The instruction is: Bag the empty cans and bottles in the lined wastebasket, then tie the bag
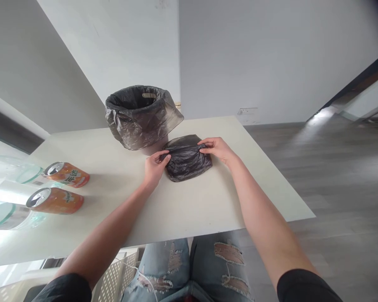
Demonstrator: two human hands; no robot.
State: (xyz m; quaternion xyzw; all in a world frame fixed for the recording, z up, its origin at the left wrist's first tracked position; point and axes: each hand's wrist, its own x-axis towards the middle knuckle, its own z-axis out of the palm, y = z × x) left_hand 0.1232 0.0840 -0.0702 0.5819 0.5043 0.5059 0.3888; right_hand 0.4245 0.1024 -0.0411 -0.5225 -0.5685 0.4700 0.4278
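A black plastic garbage bag (pixel 189 161), folded into a small crumpled bundle, lies on the white table. My left hand (pixel 156 167) pinches its left edge between thumb and fingers. At the upper right edge, my right hand (pixel 219 149) has the thin plastic between its thumb and fingertips. Just behind my left hand stands a trash can (pixel 156 147), mostly covered by a dark translucent liner (pixel 138 126) folded over its rim.
Two orange drink cans (pixel 71 175) stand at the left of the table (pixel 192 214), beside clear plastic bottles (pixel 14 216). A grey wall (pixel 239 63) with an outlet rises behind. Below the table at left is a perforated white basket (pixel 113 277).
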